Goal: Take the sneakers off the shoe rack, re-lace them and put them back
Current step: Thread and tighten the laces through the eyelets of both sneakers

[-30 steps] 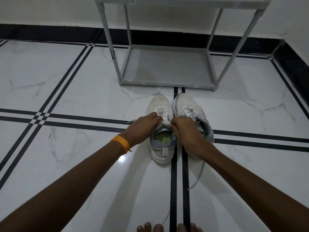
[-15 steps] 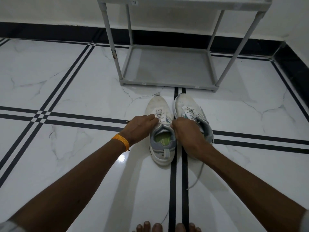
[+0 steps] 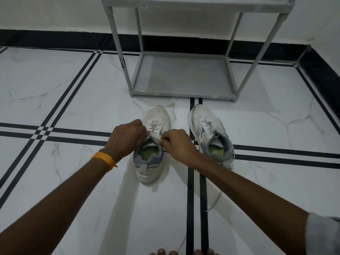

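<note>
Two white sneakers with grey heels and green insoles stand on the floor in front of the grey shoe rack (image 3: pixel 184 92). The left sneaker (image 3: pixel 151 162) sits between my hands. My left hand (image 3: pixel 127 138), with an orange band at the wrist, pinches the lace at the shoe's left side. My right hand (image 3: pixel 176 144) pinches the lace at its right side, by the tongue. The right sneaker (image 3: pixel 211 133) stands apart to the right, untouched, with a loose lace (image 3: pixel 215 199) trailing toward me.
The rack's bottom shelf holds nothing. The floor (image 3: pixel 73 100) is white marble with black stripes; a black skirting runs along the wall behind and at the right. My bare toes (image 3: pixel 184 252) show at the bottom edge.
The left sneaker and both hands have shifted left, away from the right sneaker, leaving a gap between the shoes. My fingers stay on the lace.
</note>
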{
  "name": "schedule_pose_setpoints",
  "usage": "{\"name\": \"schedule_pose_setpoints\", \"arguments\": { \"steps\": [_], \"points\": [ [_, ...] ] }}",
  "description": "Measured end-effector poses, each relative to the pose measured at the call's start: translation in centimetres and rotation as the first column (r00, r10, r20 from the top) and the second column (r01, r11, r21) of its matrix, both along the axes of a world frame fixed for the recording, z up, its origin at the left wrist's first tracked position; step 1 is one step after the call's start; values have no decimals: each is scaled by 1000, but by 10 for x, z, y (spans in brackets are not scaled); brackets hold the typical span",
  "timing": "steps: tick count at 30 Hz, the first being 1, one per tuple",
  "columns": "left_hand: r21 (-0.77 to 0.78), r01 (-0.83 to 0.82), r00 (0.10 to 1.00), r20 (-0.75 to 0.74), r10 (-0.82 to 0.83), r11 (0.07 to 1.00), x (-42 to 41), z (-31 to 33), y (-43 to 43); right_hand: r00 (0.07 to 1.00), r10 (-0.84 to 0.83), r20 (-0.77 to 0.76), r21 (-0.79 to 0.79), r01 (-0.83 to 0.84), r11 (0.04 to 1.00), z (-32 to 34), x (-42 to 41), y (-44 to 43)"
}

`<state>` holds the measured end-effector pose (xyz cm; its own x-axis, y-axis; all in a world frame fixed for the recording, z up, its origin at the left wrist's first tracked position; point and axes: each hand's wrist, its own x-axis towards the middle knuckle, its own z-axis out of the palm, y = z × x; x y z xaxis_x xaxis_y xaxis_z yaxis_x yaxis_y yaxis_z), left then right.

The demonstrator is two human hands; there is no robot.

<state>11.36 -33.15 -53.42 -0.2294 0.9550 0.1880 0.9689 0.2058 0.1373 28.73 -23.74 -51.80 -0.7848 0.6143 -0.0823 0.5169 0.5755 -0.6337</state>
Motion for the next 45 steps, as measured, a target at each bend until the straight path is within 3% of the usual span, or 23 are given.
{"name": "schedule_pose_setpoints", "arguments": {
  "steps": [2, 5, 7, 9, 12, 21, 22, 23, 25, 26, 31, 34, 36, 37, 39, 42, 43, 45],
  "points": [
    [75, -43, 996, 77, 37, 996, 11, 12, 9, 997, -65, -40, 7, 65, 998, 11, 18, 11],
    [210, -116, 950, 309, 46, 971, 52, 25, 36, 954, -294, -66, 169, 301, 939, 26, 62, 44],
    [175, -107, 861, 509, 3, 979, 84, 26, 60, 910, -412, 56, 208, 393, 896, 30, 92, 71],
    [77, 7, 767, 640, -55, 997, 112, 21, 83, 876, -439, 202, 86, 430, 899, 28, 114, 91],
    [-4, 67, 761, 647, -49, 998, 138, 9, 108, 873, -448, 192, -209, 482, 851, 22, 128, 92],
    [26, -8, 842, 539, -8, 1000, 158, -4, 126, 897, -441, 39, -267, 434, 860, 7, 131, 79],
    [-19, -23, 803, 595, 30, 1000, 160, -3, 126, 897, -441, 26, -267, 431, 862, 7, 131, 79],
    [-89, -60, 694, 712, 106, 994, 161, 1, 124, 899, -438, 15, -267, 426, 864, 6, 131, 79],
    [-257, -144, 277, 917, 288, 956, 160, 15, 120, 903, -430, -6, -273, 412, 869, 6, 130, 78],
    [-314, -158, 94, 939, 331, 936, 156, 23, 118, 904, -427, -17, -280, 406, 870, 6, 129, 76],
    [-146, -210, -289, 954, 82, 967, 124, 69, 110, 875, -483, -41, -300, 450, 841, 2, 126, 69],
    [-103, -405, -346, 937, -49, 908, 98, 80, 106, 884, -465, -45, -291, 433, 853, 1, 124, 69],
    [-131, -579, -384, 915, -127, 805, 78, 77, 102, 894, -445, -46, -274, 417, 867, 1, 123, 68],
    [-150, -651, -373, 917, -141, 744, 70, 74, 100, 895, -444, -44, -265, 418, 869, 1, 122, 68],
    [-196, -728, -264, 965, -4, 657, 59, 64, 95, 891, -452, -45, -261, 426, 866, 0, 122, 68],
    [-216, -739, -74, 968, 242, 638, 63, 39, 90, 882, -469, -45, -303, 435, 848, 3, 122, 68],
    [-171, -747, 49, 949, 310, 642, 68, 33, 88, 876, -480, -40, -335, 441, 832, 4, 122, 68],
    [47, -713, 429, 819, 382, 700, 82, 28, 83, 859, -511, -23, -401, 460, 792, 6, 121, 70]
  ]
}}
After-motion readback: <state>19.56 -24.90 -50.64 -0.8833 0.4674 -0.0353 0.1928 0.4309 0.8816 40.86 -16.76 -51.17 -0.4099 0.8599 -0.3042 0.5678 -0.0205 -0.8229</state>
